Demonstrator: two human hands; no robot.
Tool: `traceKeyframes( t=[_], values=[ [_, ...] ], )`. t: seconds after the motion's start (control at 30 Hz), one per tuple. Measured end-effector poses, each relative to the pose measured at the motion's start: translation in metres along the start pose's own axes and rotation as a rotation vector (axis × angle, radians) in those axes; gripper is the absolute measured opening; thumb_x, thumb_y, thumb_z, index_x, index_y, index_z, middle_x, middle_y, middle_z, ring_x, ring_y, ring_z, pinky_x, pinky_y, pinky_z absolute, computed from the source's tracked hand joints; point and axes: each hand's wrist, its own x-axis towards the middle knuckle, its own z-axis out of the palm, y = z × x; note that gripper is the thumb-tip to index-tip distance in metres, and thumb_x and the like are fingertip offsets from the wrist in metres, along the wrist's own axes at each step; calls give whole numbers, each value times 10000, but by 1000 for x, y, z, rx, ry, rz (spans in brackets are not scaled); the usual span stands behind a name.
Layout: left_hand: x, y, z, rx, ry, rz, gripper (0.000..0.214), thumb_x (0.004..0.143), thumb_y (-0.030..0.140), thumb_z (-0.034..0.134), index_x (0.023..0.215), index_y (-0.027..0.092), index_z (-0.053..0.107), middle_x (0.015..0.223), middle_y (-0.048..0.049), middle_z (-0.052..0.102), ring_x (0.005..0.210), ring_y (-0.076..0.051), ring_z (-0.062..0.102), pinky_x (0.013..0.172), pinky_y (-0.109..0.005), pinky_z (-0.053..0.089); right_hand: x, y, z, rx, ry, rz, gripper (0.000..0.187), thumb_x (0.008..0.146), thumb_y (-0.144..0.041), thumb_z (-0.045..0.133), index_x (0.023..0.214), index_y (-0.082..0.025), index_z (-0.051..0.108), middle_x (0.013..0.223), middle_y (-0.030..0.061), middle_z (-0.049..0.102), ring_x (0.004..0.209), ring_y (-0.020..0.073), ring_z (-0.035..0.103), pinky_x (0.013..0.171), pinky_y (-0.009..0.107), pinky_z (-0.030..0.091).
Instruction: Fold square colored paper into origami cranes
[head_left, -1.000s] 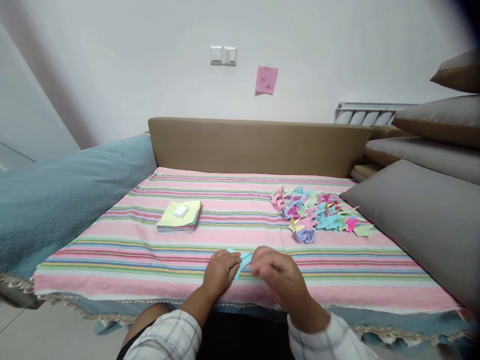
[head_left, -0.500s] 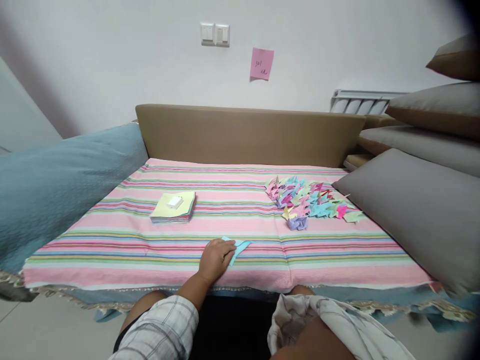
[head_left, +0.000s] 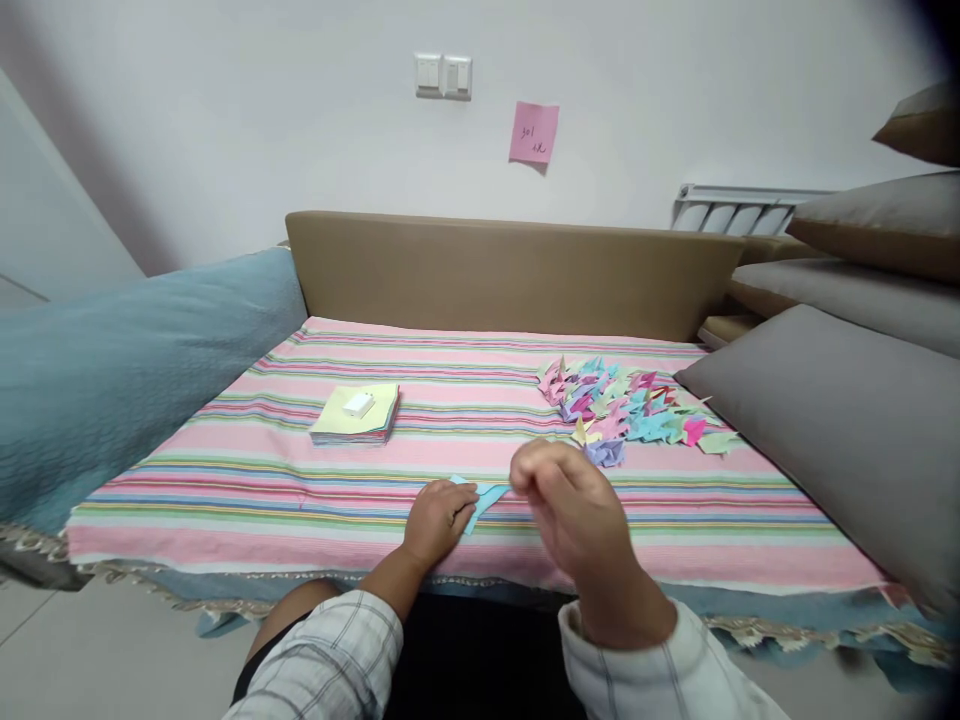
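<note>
Near the front of the striped cloth lies a partly folded light blue paper, with narrow points sticking out. My left hand rests on its left end, fingers curled and pressing it down; that end is hidden. At the paper's right tip is my right hand, raised with its fingers curled closed. Whether it touches the tip or pinches anything cannot be made out. Beyond my right hand lies a pile of folded paper figures in pink, blue, purple, yellow and green.
A stack of square coloured paper sits at left on the striped cloth, a small white box on top. Grey cushions are piled at right. A blue-covered armrest stands at left, and a brown backrest behind.
My right hand has risen from my lap to the paper's right tip, its fingers closed. My left hand stays on the paper. The view has shifted slightly.
</note>
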Motion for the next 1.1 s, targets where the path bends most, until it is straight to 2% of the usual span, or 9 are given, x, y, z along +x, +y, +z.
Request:
traceKeyframes(
  t=[0.13,0.23,0.3,0.4,0.63,0.97,1.1],
  values=[
    [0,-1,-1,49,-16,30,170,834,251,562,957,262,677,1056,-10,696,914,-203,609,865,-398,458,21,29,-2,-161,33,141,219,770,-410,578,787,-208,659,743,44,637,719,195,573,672,333,472],
    [-1,-2,-1,54,-12,35,168,832,250,567,956,261,680,1051,-15,697,913,-202,612,871,-397,458,15,47,-2,-488,28,325,198,691,-399,657,738,-212,697,860,72,648,866,244,572,792,393,439],
    [-1,-2,-1,53,0,43,167,832,254,570,955,260,682,1042,-21,700,911,-200,615,872,-396,460,10,52,3,-651,17,416,192,690,-423,660,749,-251,720,987,62,632,988,270,535,872,437,384],
    [-1,-2,0,47,16,56,163,833,255,573,953,253,683,1030,-24,704,906,-194,619,865,-389,467,11,49,11,-762,-19,521,204,716,-459,629,783,-292,726,1117,24,592,1082,263,484,915,434,333],
    [-1,-2,0,47,11,58,153,828,242,581,945,254,680,1037,-11,703,895,-194,619,865,-392,469,20,46,17,-777,-36,589,244,766,-477,562,783,-283,710,1206,0,563,1120,242,462,918,410,299],
    [-1,-3,1,53,32,64,151,830,253,580,942,251,681,1024,-18,707,890,-188,623,857,-386,475,23,43,18,-745,-23,642,233,768,-443,543,733,-277,702,1196,-22,564,1121,236,466,922,404,293],
    [-1,-3,1,46,35,67,151,828,248,579,943,253,678,1028,-16,706,895,-188,624,857,-388,474,22,46,20,-759,-4,629,262,746,-493,555,714,-271,691,1175,-9,568,1097,239,475,917,409,292]
  ],
)
